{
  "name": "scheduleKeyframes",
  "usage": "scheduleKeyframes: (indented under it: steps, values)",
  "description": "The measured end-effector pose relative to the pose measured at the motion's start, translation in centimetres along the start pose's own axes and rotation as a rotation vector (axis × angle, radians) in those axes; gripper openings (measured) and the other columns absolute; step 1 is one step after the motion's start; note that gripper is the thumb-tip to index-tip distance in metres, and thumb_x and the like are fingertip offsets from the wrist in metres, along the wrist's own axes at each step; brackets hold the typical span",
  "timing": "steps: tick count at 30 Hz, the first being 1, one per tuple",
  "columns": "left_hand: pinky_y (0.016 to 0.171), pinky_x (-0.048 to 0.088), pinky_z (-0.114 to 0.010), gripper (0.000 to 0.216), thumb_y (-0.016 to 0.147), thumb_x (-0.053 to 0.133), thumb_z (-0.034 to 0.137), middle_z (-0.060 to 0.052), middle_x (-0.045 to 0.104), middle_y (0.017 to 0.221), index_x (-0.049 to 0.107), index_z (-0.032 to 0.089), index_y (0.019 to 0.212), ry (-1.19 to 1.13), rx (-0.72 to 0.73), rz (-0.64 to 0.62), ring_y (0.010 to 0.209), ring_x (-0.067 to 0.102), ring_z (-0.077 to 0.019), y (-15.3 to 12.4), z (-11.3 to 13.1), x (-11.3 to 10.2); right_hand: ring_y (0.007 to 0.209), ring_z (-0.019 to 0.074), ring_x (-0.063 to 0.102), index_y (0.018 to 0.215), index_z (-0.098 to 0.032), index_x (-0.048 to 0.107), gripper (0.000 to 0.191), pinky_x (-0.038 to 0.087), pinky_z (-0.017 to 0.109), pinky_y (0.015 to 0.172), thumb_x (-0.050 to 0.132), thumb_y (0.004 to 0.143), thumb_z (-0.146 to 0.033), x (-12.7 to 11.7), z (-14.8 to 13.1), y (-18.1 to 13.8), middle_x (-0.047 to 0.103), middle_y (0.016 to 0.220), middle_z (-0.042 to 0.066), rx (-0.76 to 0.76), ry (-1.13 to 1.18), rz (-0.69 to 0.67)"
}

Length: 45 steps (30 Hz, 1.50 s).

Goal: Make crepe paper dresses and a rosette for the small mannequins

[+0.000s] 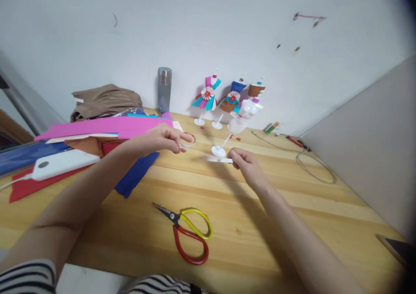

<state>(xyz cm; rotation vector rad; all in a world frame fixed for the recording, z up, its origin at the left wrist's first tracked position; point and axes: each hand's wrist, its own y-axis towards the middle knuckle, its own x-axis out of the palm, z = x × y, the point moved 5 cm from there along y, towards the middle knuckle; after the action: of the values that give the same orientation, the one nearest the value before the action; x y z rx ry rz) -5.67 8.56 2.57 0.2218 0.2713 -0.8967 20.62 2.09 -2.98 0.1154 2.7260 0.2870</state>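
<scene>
My right hand (245,166) pinches one end of a narrow white strip (224,160) between thumb and fingers; its free end points left and is blurred. Over the table to the left, my left hand (164,138) has its thumb and fingertips drawn together, one finger stretched out. Whatever may be in that pinch is too small to name. Just behind the strip stands a bare white mini dress form (238,124) on a round base. Three similar mini dress forms wear coloured fabric: one with a pink-and-teal outfit (208,95), one blue and brown (232,99), one brown (256,90).
Open scissors (186,229) with yellow and red handles lie in front. Magenta fabric (107,129), blue fabric (138,172) and a white corded device (65,164) are at left. A grey bottle (164,90) stands by the wall. A cable (312,172) lies at right.
</scene>
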Motion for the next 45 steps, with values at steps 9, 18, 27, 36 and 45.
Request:
scheduleKeyframes:
  steps: [9,18,27,36,45]
  values:
    - [0.096,0.049,-0.039,0.006,0.066,0.074,0.023,-0.007,0.076,0.103,0.075,0.018,0.067,-0.013,-0.062,-0.002,0.100,0.067,-0.0204,0.7,-1.4,-0.3,0.049,0.0101,0.027,0.045,-0.021,0.035,0.051,0.020,0.029,0.050,0.061,0.085,-0.040,-0.7,-1.4,1.7,0.031,0.046,-0.004,-0.160,0.209,0.222]
    - [0.084,0.051,-0.031,0.006,0.061,0.078,0.023,-0.004,0.075,0.085,0.076,0.019,0.064,-0.164,-0.106,-0.051,0.091,0.066,-0.0174,1.4,-2.2,1.2,0.045,0.0089,0.027,0.044,-0.022,0.033,0.052,0.024,0.026,0.043,0.069,0.078,-0.037,2.7,-2.2,2.1,0.032,0.044,-0.005,-0.127,0.745,0.096]
    - [0.070,0.054,-0.024,0.013,0.057,0.080,0.024,-0.007,0.076,0.086,0.079,0.016,0.067,-0.230,-0.184,-0.089,0.085,0.068,-0.0171,2.1,-3.5,3.1,0.046,0.0103,0.028,0.046,-0.021,0.025,0.060,0.025,0.020,0.038,0.075,0.075,-0.038,6.5,-1.3,1.7,0.027,0.044,-0.005,-0.015,1.041,-0.061]
    - [0.066,0.056,-0.019,0.023,0.065,0.081,0.029,-0.002,0.075,0.070,0.079,0.015,0.083,-0.377,-0.259,-0.271,0.068,0.072,-0.0121,1.5,-4.5,5.8,0.048,0.0107,0.028,0.050,-0.020,0.019,0.065,0.035,0.022,0.042,0.074,0.078,-0.039,8.4,0.2,0.6,0.025,0.048,-0.005,0.089,1.085,-0.129]
    - [0.059,0.054,-0.020,0.008,0.071,0.075,0.021,0.000,0.072,0.069,0.072,0.015,0.075,-0.278,-0.354,-0.264,0.060,0.070,-0.0114,0.9,-4.2,6.8,0.051,0.0132,0.024,0.054,-0.019,0.012,0.065,0.034,0.028,0.044,0.067,0.079,-0.042,8.8,1.3,-0.3,0.017,0.053,-0.004,0.123,0.975,-0.117]
